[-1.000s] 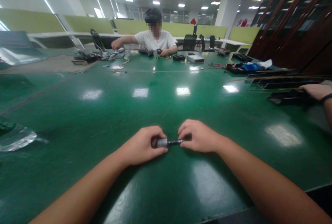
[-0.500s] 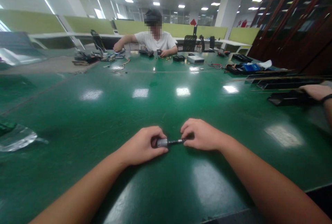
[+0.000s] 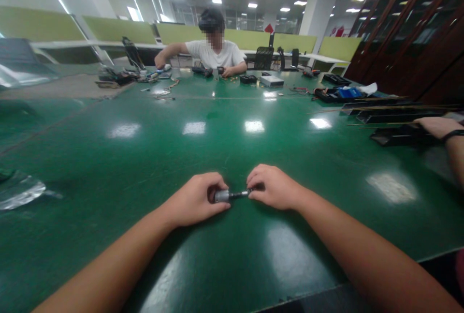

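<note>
A short silver cylinder (image 3: pixel 222 196) with a thin dark, shiny rod (image 3: pixel 238 195) projecting from its right end lies level, low over the green table (image 3: pixel 174 153). My left hand (image 3: pixel 195 200) curls round the cylinder, thumb on the near side and fingers on the far side. The cylinder's left end is hidden in that hand. At the rod's tip, the thumb and fingertips of my right hand (image 3: pixel 274 187) are pinched together. Whether the rod and cylinder are one piece cannot be made out.
Clear plastic wrap (image 3: pixel 21 191) lies at the left. Right, another person's hand (image 3: pixel 437 126) rests on long black channels (image 3: pixel 398 134). Across the table a person in a white shirt (image 3: pixel 217 54) handles small parts. A silver box (image 3: pixel 271 81) and a toolbox (image 3: pixel 335 94) stand at the far side.
The whole view has shifted slightly, so both hands appear a little further left and higher. Their hold on the cylinder and rod looks the same.
</note>
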A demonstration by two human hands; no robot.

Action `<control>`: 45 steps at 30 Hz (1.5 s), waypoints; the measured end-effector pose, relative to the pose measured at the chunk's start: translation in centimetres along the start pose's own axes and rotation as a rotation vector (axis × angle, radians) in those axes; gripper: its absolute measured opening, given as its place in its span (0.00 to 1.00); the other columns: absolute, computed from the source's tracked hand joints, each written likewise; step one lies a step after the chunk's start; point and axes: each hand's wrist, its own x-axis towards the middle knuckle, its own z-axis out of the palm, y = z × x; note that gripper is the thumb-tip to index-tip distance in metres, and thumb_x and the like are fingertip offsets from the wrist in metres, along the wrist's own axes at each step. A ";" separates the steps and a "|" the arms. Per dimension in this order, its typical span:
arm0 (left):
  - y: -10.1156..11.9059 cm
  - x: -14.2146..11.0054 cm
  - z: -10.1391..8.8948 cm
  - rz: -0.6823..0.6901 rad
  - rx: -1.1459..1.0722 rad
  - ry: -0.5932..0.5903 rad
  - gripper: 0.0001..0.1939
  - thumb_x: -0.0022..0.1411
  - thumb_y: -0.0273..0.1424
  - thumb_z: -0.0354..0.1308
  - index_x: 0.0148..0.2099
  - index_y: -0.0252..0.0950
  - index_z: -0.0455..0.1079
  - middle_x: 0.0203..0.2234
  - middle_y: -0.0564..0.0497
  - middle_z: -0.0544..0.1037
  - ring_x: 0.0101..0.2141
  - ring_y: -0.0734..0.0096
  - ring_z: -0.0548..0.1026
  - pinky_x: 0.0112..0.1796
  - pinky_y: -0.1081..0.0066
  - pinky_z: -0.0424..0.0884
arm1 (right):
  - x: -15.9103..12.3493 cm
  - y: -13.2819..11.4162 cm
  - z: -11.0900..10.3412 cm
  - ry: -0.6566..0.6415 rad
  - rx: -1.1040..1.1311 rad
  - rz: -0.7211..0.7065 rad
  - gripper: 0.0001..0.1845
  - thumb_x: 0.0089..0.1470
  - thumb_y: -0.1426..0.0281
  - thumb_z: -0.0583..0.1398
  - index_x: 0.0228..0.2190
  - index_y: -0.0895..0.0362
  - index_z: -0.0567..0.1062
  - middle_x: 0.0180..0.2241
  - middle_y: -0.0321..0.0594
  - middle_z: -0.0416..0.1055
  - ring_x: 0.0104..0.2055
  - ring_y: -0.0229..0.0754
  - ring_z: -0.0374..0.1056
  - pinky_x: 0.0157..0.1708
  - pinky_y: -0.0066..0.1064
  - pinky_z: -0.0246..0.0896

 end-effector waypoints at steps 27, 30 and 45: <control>0.3 -0.2 0.0 0.050 -0.072 -0.037 0.11 0.61 0.37 0.62 0.42 0.35 0.77 0.29 0.51 0.77 0.28 0.70 0.74 0.31 0.73 0.67 | 0.7 -1.2 1.7 0.050 0.055 -0.104 0.12 0.48 0.69 0.71 0.37 0.57 0.82 0.43 0.44 0.79 0.47 0.46 0.71 0.50 0.37 0.66; 0.4 -0.2 0.0 0.038 -0.057 -0.045 0.11 0.59 0.35 0.64 0.42 0.35 0.76 0.29 0.52 0.77 0.28 0.70 0.74 0.30 0.73 0.67 | 0.7 -1.2 1.8 0.053 0.061 -0.099 0.11 0.48 0.69 0.70 0.37 0.57 0.82 0.43 0.43 0.79 0.47 0.46 0.71 0.50 0.37 0.66; 0.4 -0.3 0.5 0.021 -0.054 -0.029 0.10 0.56 0.34 0.65 0.40 0.36 0.76 0.28 0.52 0.76 0.28 0.70 0.74 0.30 0.74 0.67 | 0.6 -1.3 1.9 0.092 0.109 -0.108 0.05 0.51 0.72 0.68 0.34 0.55 0.81 0.41 0.41 0.79 0.45 0.44 0.72 0.47 0.35 0.66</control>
